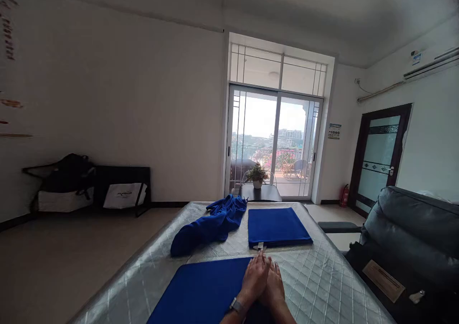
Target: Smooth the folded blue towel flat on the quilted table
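Note:
A folded blue cloth (204, 290) lies flat at the near side of the quilted table cover. My left hand (254, 278), with a watch on its wrist, rests on the cloth's right edge, fingers stretched forward. Pressed up against it and partly covered by it is my right hand (275, 285), its fingers also straight. Just beyond my fingertips sits a neatly folded blue cloth stack (279, 224), with a white tag (260, 245) at its front edge. A crumpled blue cloth (215, 223) lies to the left of that stack.
The silvery quilted cover (315, 281) spreads under the cloths. A black armchair (412, 228) stands close on the right. Behind the far edge are a dark chair (247, 193) with a potted plant (257, 174) and a sliding glass door (276, 137). Bags (124, 195) stand by the left wall.

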